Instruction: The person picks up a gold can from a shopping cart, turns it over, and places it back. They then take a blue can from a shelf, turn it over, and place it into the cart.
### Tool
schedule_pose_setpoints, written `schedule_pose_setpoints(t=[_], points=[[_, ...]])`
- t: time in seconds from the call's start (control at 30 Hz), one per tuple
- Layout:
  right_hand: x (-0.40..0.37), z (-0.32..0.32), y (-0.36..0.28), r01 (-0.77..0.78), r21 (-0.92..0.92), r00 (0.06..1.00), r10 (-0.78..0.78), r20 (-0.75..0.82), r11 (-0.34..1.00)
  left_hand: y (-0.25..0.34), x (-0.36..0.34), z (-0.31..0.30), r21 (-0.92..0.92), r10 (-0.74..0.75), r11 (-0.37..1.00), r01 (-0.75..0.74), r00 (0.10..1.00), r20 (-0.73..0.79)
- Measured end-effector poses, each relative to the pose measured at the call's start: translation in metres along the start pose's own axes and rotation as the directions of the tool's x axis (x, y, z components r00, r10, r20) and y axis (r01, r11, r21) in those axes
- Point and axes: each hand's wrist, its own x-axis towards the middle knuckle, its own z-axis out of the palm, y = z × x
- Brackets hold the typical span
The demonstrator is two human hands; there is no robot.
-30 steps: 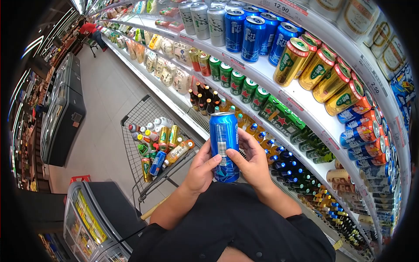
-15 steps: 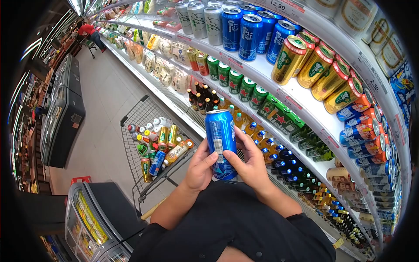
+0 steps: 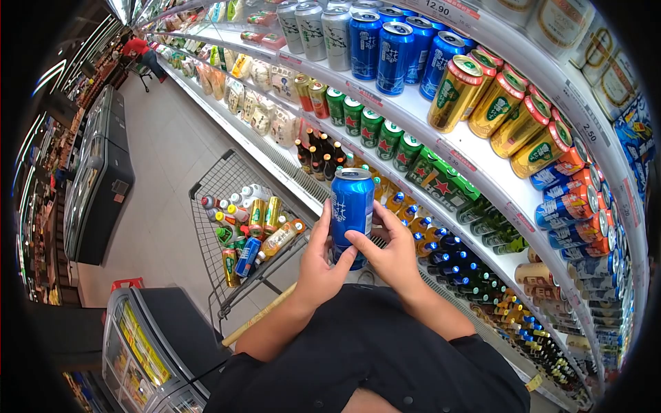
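Note:
A tall blue beer can with a silver top is held nearly upright in front of my chest, its white lettering partly turned toward me. My left hand wraps the can's left side, thumb across the lower front. On the right side my right hand grips it too, its thumb pressed on the front. Left of my hands stands a wire shopping cart loaded with bottles and cans. Similar blue cans line the upper shelf, beside gold cans.
The long shelf curves along my right with green cans, beer bottles and a green carton pack. Dark freezer cabinets stand across the tiled aisle. A person in a red top is far down the aisle with a cart.
The blue can has been turned between my hands: the barcode side faced me before, and now the white lettering shows. Both hands have shifted their hold slightly. The cart has not moved.

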Motion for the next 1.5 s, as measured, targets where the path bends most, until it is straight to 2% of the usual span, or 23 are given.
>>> schedule_pose_setpoints(t=[0.03, 0.07, 0.1, 0.13, 0.17, 0.23, 0.3, 0.4, 0.67, 0.73, 0.8, 1.0, 1.5], points=[[0.001, -0.002, 0.002, 0.001, 0.000, 1.000, -0.001, 0.004, 1.000, 0.001, -0.001, -0.004, -0.032, -0.009, 0.999, 0.009, 1.000, 0.015], [0.002, -0.004, 0.004, -0.064, 0.145, 0.998, 0.060, 0.036, 0.987, 0.004, 0.001, -0.007, -0.123, -0.072, 0.990, 0.074, 0.997, 0.024], [0.002, -0.007, 0.005, -0.131, 0.284, 0.991, 0.115, 0.075, 0.950, 0.006, 0.002, -0.011, -0.123, -0.072, 0.990, 0.074, 0.997, 0.022], [0.003, -0.010, -0.002, -0.182, 0.358, 0.980, 0.141, 0.138, 0.916, 0.008, 0.004, -0.014, -0.181, -0.122, 0.976, 0.124, 0.992, 0.024], [0.003, -0.013, -0.003, -0.182, 0.358, 0.980, 0.140, 0.140, 0.916, 0.009, 0.006, -0.015, -0.238, -0.171, 0.956, 0.172, 0.985, 0.027], [0.003, -0.014, -0.005, -0.266, 0.441, 0.953, 0.165, 0.254, 0.857, 0.012, 0.007, -0.016, -0.295, -0.159, 0.941, 0.164, 0.986, 0.042], [0.001, -0.011, -0.007, -0.231, 0.476, 0.963, 0.128, 0.238, 0.849, 0.014, 0.007, -0.013, -0.503, -0.238, 0.820, 0.272, 0.962, 0.132], [0.000, -0.012, -0.004, -0.199, 0.507, 0.968, 0.089, 0.234, 0.839, 0.018, 0.007, -0.013, -0.539, -0.258, 0.775, 0.331, 0.943, 0.208], [-0.001, -0.014, 0.000, -0.263, 0.502, 0.952, 0.137, 0.275, 0.824, 0.018, 0.010, -0.007, -0.485, -0.240, 0.821, 0.302, 0.953, 0.187], [-0.001, -0.015, -0.001, -0.222, 0.498, 0.955, 0.083, 0.285, 0.838, 0.018, 0.010, -0.005, -0.472, -0.238, 0.831, 0.296, 0.955, 0.180], [-0.001, -0.017, 0.000, -0.211, 0.502, 0.957, 0.072, 0.282, 0.839, 0.019, 0.010, -0.002, -0.374, -0.200, 0.895, 0.243, 0.968, 0.150], [-0.002, -0.021, 0.000, -0.189, 0.520, 0.960, 0.044, 0.278, 0.833, 0.017, 0.011, 0.002, -0.363, -0.171, 0.905, 0.222, 0.971, 0.167], [-0.002, -0.020, -0.005, -0.193, 0.493, 0.957, 0.052, 0.286, 0.848, 0.015, 0.007, 0.003, -0.379, -0.208, 0.892, 0.245, 0.968, 0.137]])
